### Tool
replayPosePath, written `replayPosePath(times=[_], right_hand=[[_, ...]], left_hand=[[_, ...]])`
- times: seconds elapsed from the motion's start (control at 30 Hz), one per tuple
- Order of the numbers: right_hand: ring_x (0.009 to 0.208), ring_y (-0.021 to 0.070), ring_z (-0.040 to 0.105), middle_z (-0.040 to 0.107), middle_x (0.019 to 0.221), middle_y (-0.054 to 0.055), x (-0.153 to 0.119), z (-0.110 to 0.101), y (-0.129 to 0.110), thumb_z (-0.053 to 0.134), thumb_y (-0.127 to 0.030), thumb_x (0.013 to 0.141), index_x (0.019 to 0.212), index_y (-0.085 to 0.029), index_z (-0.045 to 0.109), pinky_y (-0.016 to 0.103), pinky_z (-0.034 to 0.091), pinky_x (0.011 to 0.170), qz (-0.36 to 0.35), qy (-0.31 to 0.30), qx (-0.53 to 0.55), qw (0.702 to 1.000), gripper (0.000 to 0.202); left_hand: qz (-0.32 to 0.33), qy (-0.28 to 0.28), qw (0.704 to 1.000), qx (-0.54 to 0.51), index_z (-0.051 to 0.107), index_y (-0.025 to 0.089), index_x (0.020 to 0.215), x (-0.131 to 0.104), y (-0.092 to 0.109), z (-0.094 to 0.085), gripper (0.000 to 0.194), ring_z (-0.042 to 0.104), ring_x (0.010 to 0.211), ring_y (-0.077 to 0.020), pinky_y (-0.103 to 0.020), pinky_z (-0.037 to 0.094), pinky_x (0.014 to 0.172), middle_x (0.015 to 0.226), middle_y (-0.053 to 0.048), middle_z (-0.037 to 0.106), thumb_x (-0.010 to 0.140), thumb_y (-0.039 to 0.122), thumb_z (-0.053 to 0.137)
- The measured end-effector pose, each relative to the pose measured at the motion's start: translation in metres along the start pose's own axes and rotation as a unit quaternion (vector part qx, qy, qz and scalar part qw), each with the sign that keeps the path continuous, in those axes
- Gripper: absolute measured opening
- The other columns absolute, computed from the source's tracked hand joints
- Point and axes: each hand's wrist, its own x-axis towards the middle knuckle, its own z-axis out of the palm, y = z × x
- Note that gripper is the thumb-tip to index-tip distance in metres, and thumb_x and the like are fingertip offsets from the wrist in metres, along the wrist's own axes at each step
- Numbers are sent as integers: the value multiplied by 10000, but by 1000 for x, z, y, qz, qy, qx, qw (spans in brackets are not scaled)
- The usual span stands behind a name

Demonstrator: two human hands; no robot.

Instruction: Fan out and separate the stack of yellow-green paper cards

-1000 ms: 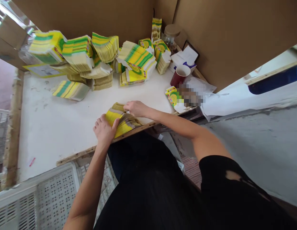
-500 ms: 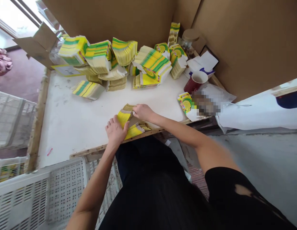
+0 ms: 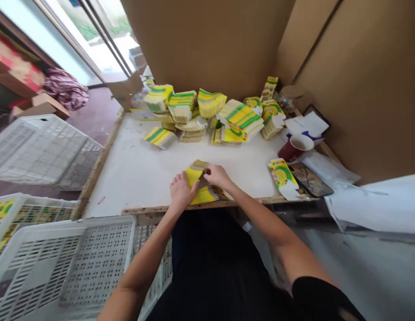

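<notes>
Head view, mid-frame: touching yellow cartons (image 3: pixel 193 175) with left hand (image 3: pixel 181 191), fingers spread, and their right edge with right hand (image 3: pixel 218 176), fingers curled; cannot tell whether gripping.

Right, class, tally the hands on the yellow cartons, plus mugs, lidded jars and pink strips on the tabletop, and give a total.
Hands on yellow cartons: 2 (left hand, right hand)
Mugs: 1
Lidded jars: 1
Pink strips: 1
Total: 5
</notes>
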Motion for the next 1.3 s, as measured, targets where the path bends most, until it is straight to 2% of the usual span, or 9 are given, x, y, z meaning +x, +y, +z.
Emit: replayPosePath(times=[0.13, 0.37, 0.57, 0.63, 0.73, 0.83, 1.07, 1.2, 1.3], right_hand=[[919, 226, 638, 716, 999, 82, -2, -13, 17, 454, -55, 763, 974, -172, 703, 267, 443, 755, -63, -13, -12, 998, 347], [933, 190, 653, 728, 998, 45, -17, -21, 39, 458, 30, 668, 977, -160, 734, 223, 459, 793, -129, -140, 4, 982, 456], [894, 192, 659, 735, 951, 19, -22, -15, 53, 485, -27, 684, 963, -170, 734, 257, 482, 794, -171, -207, 91, 959, 400], [902, 200, 654, 729, 960, 25, -19, -14, 58, 530, -87, 723, 988, -178, 722, 283, 489, 811, -175, -174, 125, 961, 340], [918, 191, 639, 701, 1020, 55, -13, -11, 60, 522, -103, 776, 1114, -182, 666, 292, 493, 814, -152, -20, 154, 976, 376], [935, 188, 615, 652, 1059, 88, -10, -5, 56, 484, -33, 783, 1110, -175, 663, 285, 476, 811, -151, 66, 80, 983, 399], [943, 197, 555, 603, 1012, 86, -15, 1, 50, 473, -20, 794, 889, -177, 669, 270, 439, 772, -164, 89, -39, 982, 268], [953, 215, 559, 634, 962, 93, -10, -7, 36, 476, -51, 817, 932, -161, 643, 277, 413, 806, -137, 34, -94, 986, 231], [960, 238, 571, 647, 994, 119, -6, -11, 25, 492, -102, 833, 986, -142, 636, 289, 408, 795, -112, 29, -115, 987, 214]], left_hand=[[-10, 7, 1000, -23, 463, 100, 1233, 1, 0, -2, 528, 539, 1081, -291, -377, 408, 882, 1156, -178, 571, 891, 499, 415], [-32, -35, 997, -53, 420, 103, 1280, 4, 0, -8, 571, 505, 1146, -293, -380, 380, 929, 1217, -182, 549, 869, 496, 479], [-21, -18, 999, -27, 438, 107, 1258, 3, 0, -5, 531, 529, 1101, -288, -377, 396, 894, 1179, -172, 564, 880, 478, 463], [-13, -5, 1000, -16, 445, 109, 1250, 2, -1, -2, 520, 538, 1078, -290, -377, 404, 874, 1161, -171, 570, 884, 479, 450], [-9, 4, 1000, -10, 444, 107, 1256, 1, -1, 1, 529, 538, 1077, -292, -379, 405, 876, 1147, -171, 575, 883, 482, 454], [-9, 8, 1000, -8, 448, 98, 1251, 1, -1, 1, 526, 541, 1075, -294, -385, 407, 876, 1136, -173, 577, 883, 474, 459], [-13, 1, 1000, -13, 446, 89, 1261, 0, 1, 0, 546, 539, 1083, -302, -392, 409, 886, 1153, -180, 573, 876, 475, 482], [-12, 6, 1000, -10, 454, 91, 1251, -1, 0, 1, 538, 545, 1071, -304, -395, 415, 873, 1145, -183, 576, 877, 477, 478], [-6, 9, 1000, -6, 460, 91, 1243, -1, -1, 2, 523, 549, 1064, -302, -393, 419, 867, 1145, -183, 577, 886, 472, 463]])
